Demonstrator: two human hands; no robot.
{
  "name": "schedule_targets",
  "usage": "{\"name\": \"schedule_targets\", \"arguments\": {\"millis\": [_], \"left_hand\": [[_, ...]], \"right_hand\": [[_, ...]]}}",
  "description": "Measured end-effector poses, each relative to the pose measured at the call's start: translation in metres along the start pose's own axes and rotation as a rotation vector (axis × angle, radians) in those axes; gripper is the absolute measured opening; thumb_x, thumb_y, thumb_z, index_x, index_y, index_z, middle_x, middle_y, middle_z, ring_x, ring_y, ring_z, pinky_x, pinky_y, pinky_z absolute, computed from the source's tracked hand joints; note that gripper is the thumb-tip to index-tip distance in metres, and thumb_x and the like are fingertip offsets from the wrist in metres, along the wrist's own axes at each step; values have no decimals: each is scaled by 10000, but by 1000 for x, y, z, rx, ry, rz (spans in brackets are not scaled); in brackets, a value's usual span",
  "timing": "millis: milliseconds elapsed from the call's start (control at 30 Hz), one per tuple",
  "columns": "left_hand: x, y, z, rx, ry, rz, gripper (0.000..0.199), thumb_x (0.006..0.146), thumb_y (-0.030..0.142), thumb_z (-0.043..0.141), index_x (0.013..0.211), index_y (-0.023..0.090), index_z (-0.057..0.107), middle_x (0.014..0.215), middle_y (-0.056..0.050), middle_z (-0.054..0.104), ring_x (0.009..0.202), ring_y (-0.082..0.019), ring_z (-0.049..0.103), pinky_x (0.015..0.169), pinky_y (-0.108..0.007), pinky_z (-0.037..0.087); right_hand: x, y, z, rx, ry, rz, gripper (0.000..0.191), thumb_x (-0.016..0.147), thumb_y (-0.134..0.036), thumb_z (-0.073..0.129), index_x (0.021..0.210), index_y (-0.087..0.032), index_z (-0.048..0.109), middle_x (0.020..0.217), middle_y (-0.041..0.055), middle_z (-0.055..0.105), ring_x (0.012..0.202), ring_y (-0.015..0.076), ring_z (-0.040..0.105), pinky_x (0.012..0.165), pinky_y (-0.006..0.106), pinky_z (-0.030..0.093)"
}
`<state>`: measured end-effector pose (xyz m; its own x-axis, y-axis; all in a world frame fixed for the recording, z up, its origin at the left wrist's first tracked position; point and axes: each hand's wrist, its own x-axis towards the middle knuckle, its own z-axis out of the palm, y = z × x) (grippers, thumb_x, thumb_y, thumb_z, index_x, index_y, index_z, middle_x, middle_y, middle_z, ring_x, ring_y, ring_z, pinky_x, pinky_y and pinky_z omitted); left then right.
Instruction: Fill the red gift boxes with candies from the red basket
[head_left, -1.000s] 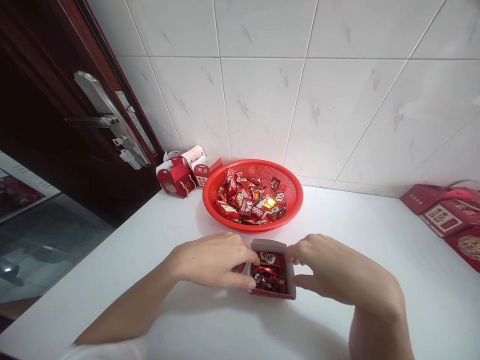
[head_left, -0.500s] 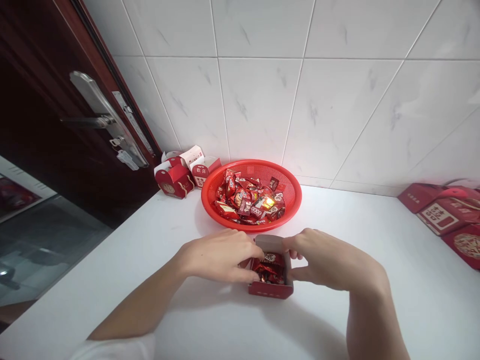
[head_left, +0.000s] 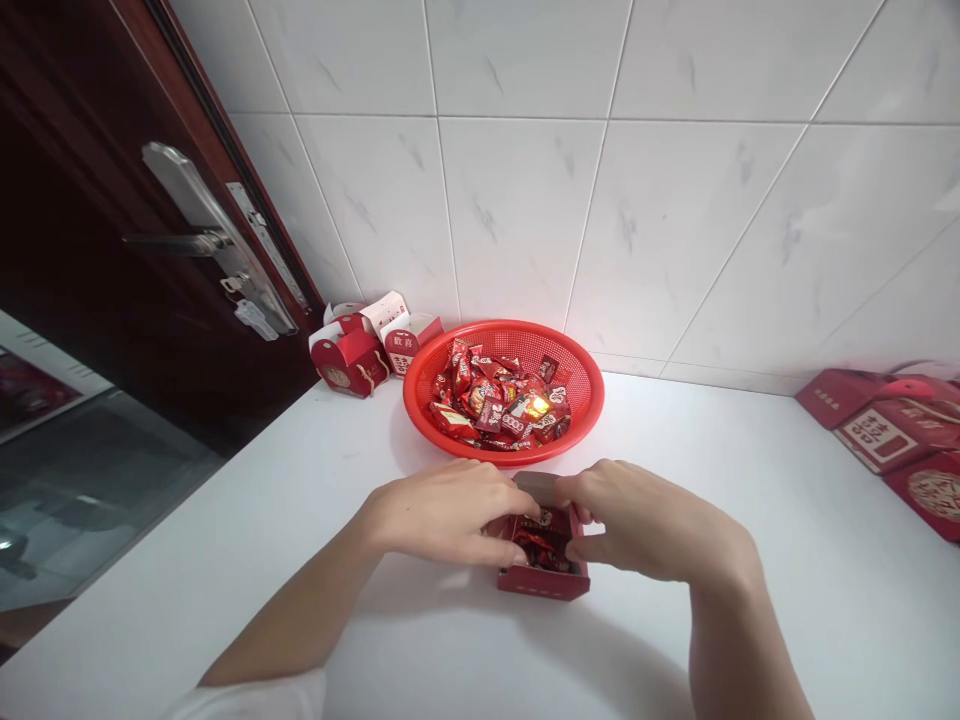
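- Shift since the earlier frame: right hand (head_left: 630, 520) slightly left, thumb further over the red, open-topped cardboard box (head_left: 544, 582), lower centre.
- Handling: presumably light, bendable; support opposite side walls.
- Left hand (head_left: 450, 515) and right hand: partly curled at opposite sides; grip firmness cannot be told.
- Contents: glossy red-wrapped sweets (head_left: 544, 548).
- Red, round, perforated plastic basket (head_left: 517, 343), mid-frame: similar sweets, heaped.
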<state>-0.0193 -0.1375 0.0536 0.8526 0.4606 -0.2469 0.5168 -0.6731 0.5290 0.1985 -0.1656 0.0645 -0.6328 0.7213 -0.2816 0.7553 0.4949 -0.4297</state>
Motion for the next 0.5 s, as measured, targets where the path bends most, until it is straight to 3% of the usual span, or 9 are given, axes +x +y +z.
{"name": "schedule_targets", "arguments": {"millis": [167, 267, 400, 500], "left_hand": [[-12, -4, -10, -30, 103, -27, 272, 940, 389, 575, 1114, 223, 703, 866, -20, 720, 761, -179, 649, 656, -258, 432], [-22, -13, -19, 7, 235, -87, 331, 960, 421, 529, 1180, 241, 697, 1052, -48, 736, 944, -210, 663, 805, -279, 476], [-30, -38, -37, 104, 378, -250, 361, 965, 425, 461, 1125, 246, 730, 1156, -46, 721, 1043, -224, 647, 918, -301, 476], [-27, -64, -51, 211, 337, -344, 348, 898, 422, 537, 1111, 237, 740, 1175, -61, 710, 1066, -242, 639, 919, -296, 471]], "right_hand": [[-1, 5, 3, -30, 14, -8, 93, 816, -137, 600, 850, -224, 609, 631, -38, 575, 566, 127, 471, 533, 260, 279], [-2, 6, 4, -29, 28, 3, 79, 811, -156, 627, 853, -222, 618, 657, -29, 576, 592, 135, 480, 537, 259, 284], [-2, 4, 5, -24, 39, 30, 47, 810, -170, 648, 810, -212, 627, 717, -1, 603, 634, 149, 508, 557, 261, 298], [-3, 1, 3, -13, 42, 10, 87, 810, -147, 618, 841, -228, 622, 696, -14, 588, 612, 145, 488, 554, 260, 290]]}}
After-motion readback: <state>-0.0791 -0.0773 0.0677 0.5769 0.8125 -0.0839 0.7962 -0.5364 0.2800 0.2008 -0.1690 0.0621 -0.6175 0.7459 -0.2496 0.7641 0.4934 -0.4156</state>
